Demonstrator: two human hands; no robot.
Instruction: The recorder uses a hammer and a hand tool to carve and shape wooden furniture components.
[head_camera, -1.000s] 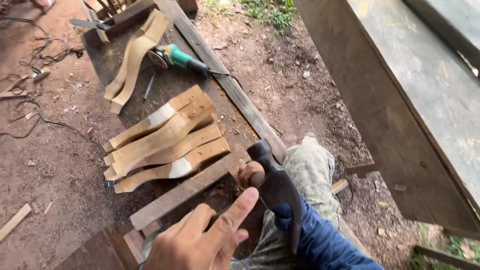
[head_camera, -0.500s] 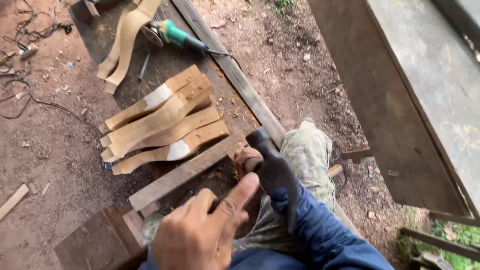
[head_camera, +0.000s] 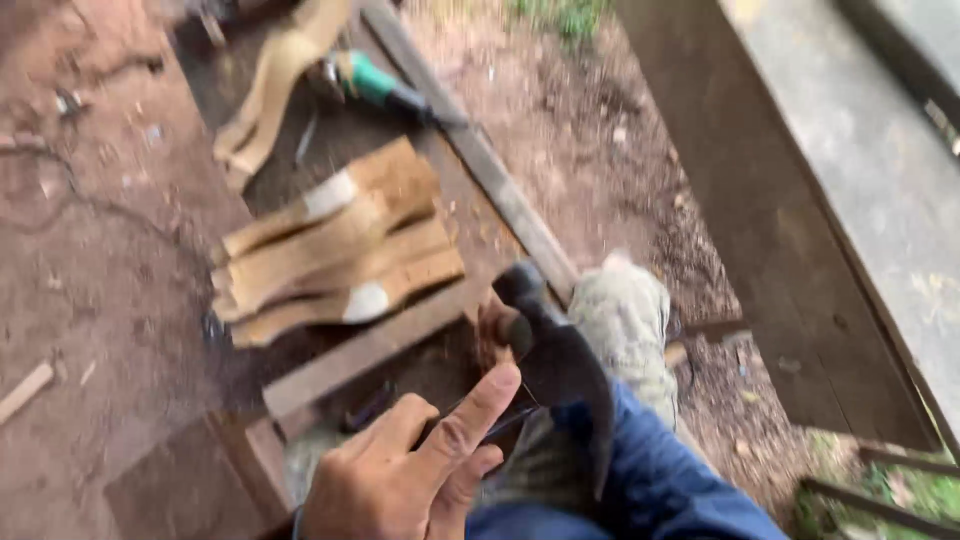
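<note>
Beneath me is a low dark wooden platform (head_camera: 200, 70) set on bare reddish earth (head_camera: 90, 300), with a long plank (head_camera: 470, 150) along its far edge. On it lie a stack of curved, pale wooden pieces (head_camera: 335, 245), side by side and touching, one more curved piece (head_camera: 275, 85) beyond them, and a green-bodied power tool (head_camera: 375, 85) just beside that. A flat batten (head_camera: 370, 345) lies across the platform's near end, below the stack.

Beyond our hands we see raw, matt wooden legs (head_camera: 330, 255), a dull dark metal hammer (head_camera: 555, 365), and a glossy green plastic grinder (head_camera: 375, 85).
</note>
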